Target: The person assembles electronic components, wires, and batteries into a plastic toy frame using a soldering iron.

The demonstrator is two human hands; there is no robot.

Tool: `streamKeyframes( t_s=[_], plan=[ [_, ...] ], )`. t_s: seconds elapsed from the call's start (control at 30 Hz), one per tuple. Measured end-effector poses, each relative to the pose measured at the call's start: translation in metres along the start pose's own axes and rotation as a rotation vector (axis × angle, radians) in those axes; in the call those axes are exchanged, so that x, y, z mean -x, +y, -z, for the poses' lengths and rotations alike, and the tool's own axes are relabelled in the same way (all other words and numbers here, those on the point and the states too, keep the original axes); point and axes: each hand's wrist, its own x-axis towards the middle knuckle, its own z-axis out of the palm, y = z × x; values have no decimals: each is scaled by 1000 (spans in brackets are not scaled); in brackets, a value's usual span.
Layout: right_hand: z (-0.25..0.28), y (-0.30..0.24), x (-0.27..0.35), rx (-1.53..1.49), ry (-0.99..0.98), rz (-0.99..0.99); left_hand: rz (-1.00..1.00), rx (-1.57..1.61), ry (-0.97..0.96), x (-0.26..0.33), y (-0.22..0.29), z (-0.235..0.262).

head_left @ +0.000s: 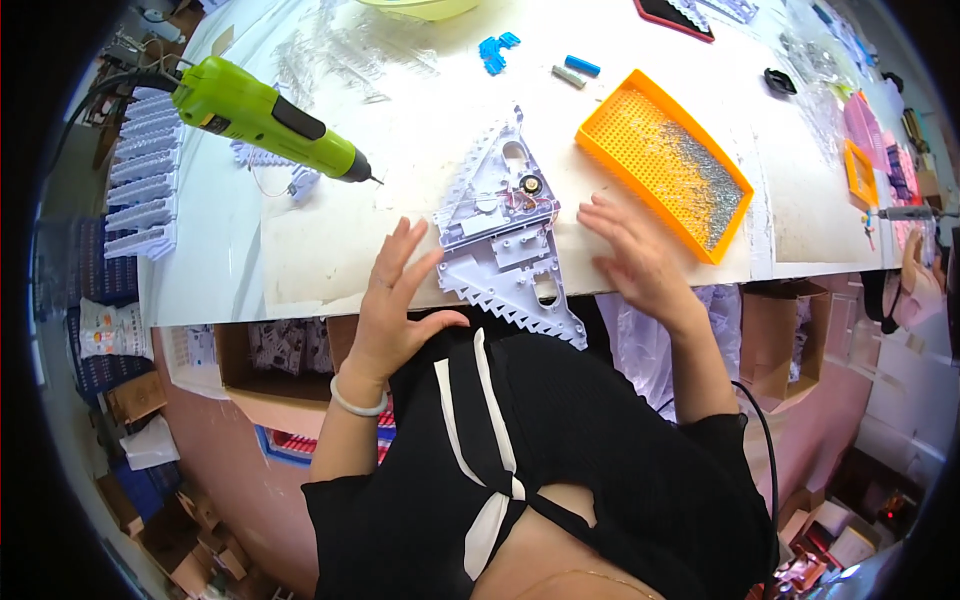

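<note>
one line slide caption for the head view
Left hand and right hand flank a pale plastic casing between a green power driver and an orange tray of tiny metal parts.

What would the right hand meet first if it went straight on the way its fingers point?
Probably the near edge of the pale, sawtooth-edged plastic housing, just left of the right hand; the hand's height is unclear, so it might pass above.

The farther plastic shell (484, 183), pale lavender and triangular, lay hollow side up; I saw thin wires (525, 203) and a round dark part (530, 184) inside. Against its base sat the nearer shell (507, 280), saw-toothed, jutting past the table (200, 275) edge.
</note>
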Motion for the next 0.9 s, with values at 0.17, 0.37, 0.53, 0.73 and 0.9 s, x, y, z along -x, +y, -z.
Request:
streamKeyframes(
  t_s=[0.17,0.37,0.53,0.73,0.9],
  plan=[
    [14,-6,9,-159,-51,-71,-92,73,62,-14,0,-7],
    [36,8,-86,-128,475,-176,207,352,299,-43,-37,-20],
    [47,63,-196,58,336,-324,307,462,98,-64,-33,-17],
    [-10,70,-273,263,-32,-332,327,582,31,-82,-36,-27],
    [-33,75,-266,230,8,-257,250,559,126,-79,-34,-21]
  ],
)
